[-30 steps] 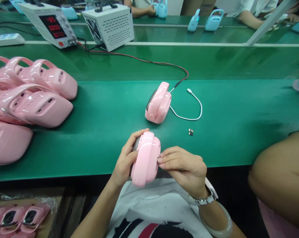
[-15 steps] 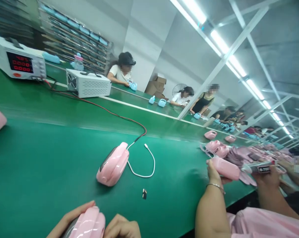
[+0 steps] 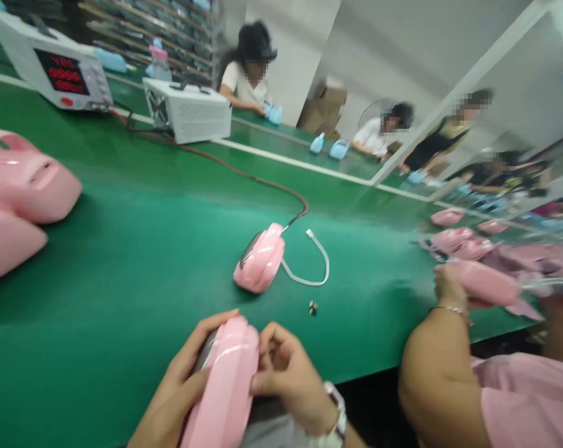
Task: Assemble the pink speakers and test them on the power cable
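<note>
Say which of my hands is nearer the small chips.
Right. The right hand is close, below and left of the chips; the left hand, gripping the pink case, is farther left.

Held pink case (image 3: 226, 386) cut off at the bottom edge, red digits (image 3: 66, 76) blurred beyond reading.

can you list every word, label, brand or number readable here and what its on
Top row of the red display on the white metal box: perhaps "4.85", but smeared, so not certain.
Two rows below it: red digits, too blurred to read.
Held pink device: no lettering can be made out.
Small dark pieces on the green table: too small and blurred to read.
No word or brand is legible anywhere.
</note>
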Available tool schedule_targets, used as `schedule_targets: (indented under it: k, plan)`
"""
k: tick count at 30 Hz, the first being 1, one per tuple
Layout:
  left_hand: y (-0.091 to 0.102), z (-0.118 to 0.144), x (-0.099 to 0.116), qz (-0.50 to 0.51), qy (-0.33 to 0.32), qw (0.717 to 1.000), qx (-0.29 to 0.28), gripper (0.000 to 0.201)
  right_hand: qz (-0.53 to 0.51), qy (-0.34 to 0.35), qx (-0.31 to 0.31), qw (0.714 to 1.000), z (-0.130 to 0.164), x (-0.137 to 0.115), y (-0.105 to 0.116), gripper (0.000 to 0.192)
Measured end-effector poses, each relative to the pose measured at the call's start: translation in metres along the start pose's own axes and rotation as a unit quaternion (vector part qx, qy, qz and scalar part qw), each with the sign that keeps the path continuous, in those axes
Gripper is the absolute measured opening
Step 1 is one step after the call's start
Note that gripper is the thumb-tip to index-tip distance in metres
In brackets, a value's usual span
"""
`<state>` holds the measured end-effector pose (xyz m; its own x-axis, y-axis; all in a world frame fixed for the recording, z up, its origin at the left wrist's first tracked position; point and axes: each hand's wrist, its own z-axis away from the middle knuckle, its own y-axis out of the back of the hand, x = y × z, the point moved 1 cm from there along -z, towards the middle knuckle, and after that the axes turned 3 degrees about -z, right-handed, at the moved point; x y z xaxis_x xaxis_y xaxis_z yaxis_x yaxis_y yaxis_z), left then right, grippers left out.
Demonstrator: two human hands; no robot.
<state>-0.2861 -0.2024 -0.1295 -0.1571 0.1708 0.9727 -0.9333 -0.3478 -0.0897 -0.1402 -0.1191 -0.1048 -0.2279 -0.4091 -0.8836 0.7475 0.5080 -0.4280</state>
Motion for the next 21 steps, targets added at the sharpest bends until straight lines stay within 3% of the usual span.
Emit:
schedule_targets:
  k: [3, 8, 15, 21]
  plan:
    - [-0.005, 0.003, 0.017, 0.014, 0.015, 0.999, -0.045, 0.039, -0.078, -0.087, -0.019, 0.993, 0.009, 0.019, 0.003, 0.048]
    - [-0.005, 0.004, 0.015, 0.024, -0.017, 0.997, -0.065, 0.043, -0.106, -0.104, -0.024, 0.989, 0.012, 0.0, 0.015, 0.04]
    - [-0.009, 0.007, 0.022, 0.003, -0.044, 0.997, -0.058, 0.041, -0.083, -0.143, -0.005, 0.986, 0.018, -0.009, 0.004, 0.042]
    - [-0.009, 0.007, 0.024, -0.028, -0.056, 0.996, -0.064, 0.044, -0.021, -0.21, -0.054, 0.976, 0.018, -0.028, 0.004, 0.047]
